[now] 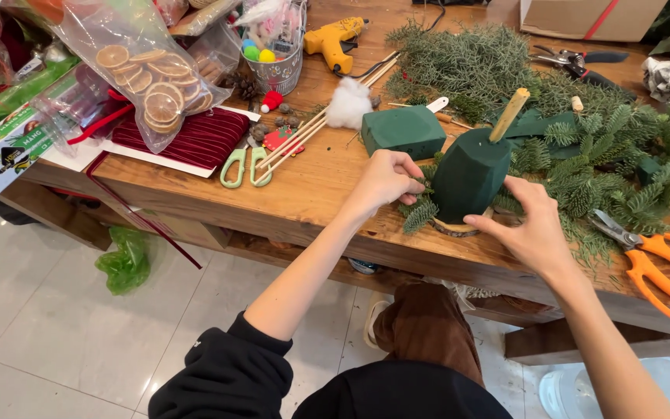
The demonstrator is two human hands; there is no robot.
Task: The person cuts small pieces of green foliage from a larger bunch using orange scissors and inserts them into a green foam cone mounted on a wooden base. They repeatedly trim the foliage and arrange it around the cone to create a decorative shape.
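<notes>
A dark green foam cone (471, 177) stands on a round wood slice (456, 227) near the table's front edge, with a wooden stick (509, 115) poking out of its top. My left hand (386, 178) pinches a small fir sprig (420, 208) against the cone's lower left side. On the right, my right hand (531, 227) rests against the cone's base, fingers spread around it. Short fir sprigs ring the bottom of the cone.
A green foam block (403, 130), a cotton ball (348, 105), green-handled scissors (245, 166) and wooden skewers lie to the left. A yellow glue gun (334, 39) lies behind. Cut fir branches (606, 155) and orange pruners (657, 262) fill the right. A bag of dried orange slices (153, 81) lies at the far left.
</notes>
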